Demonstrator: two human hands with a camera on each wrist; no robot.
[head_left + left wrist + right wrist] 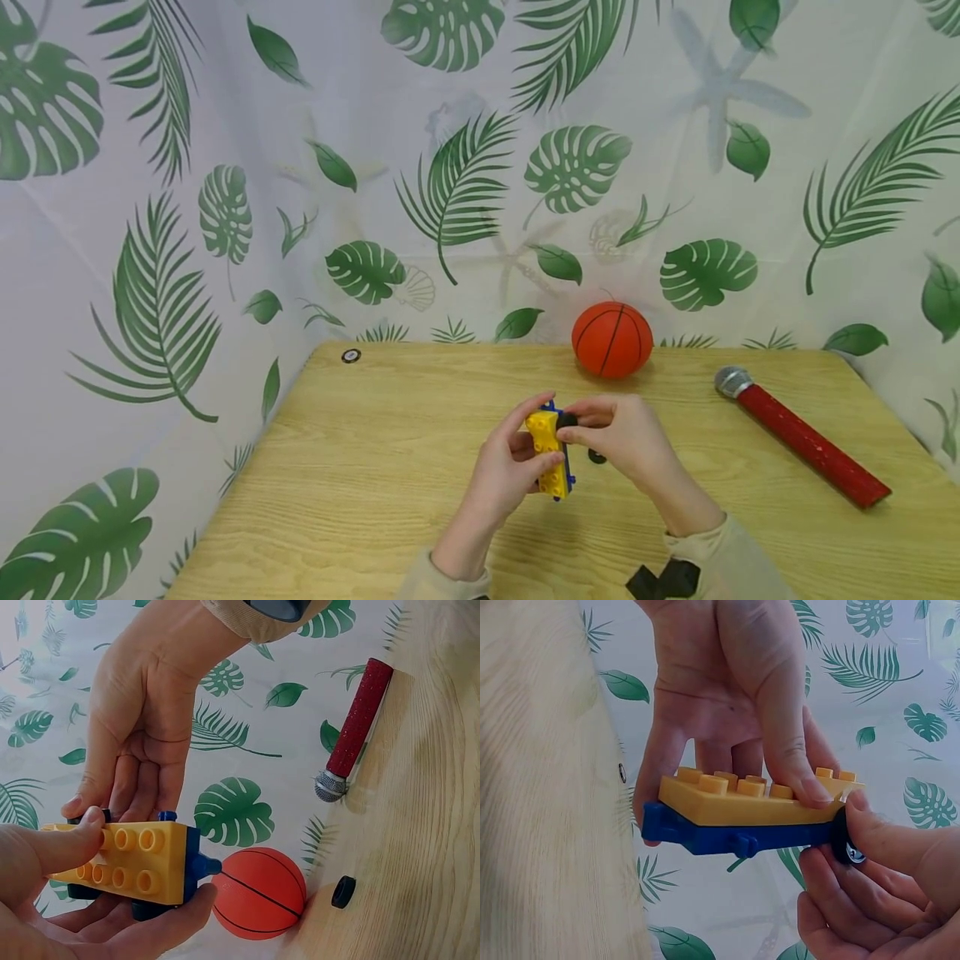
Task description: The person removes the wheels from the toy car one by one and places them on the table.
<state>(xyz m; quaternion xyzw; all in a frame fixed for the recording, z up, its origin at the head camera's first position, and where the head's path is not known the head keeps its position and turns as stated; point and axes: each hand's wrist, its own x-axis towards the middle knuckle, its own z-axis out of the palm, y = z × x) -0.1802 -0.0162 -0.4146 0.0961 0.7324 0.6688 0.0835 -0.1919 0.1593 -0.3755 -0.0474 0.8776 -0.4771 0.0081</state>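
My left hand holds a toy block car base above the table, thumb on its yellow studded top. Its lower part is blue, with a hitch at the end. A black wheel is pinched between the thumb and fingers of my right hand, right at the side of the base. On that same side a blue axle peg sticks out bare. Along the opposite side, dark wheels show in the left wrist view, partly hidden by fingers. Another black wheel lies on the table.
An orange-red basketball sits at the table's back edge. To the right lies a red microphone with a silver head. A small black-and-white disc is at the back left corner. Behind the wooden table hangs a leaf-print cloth.
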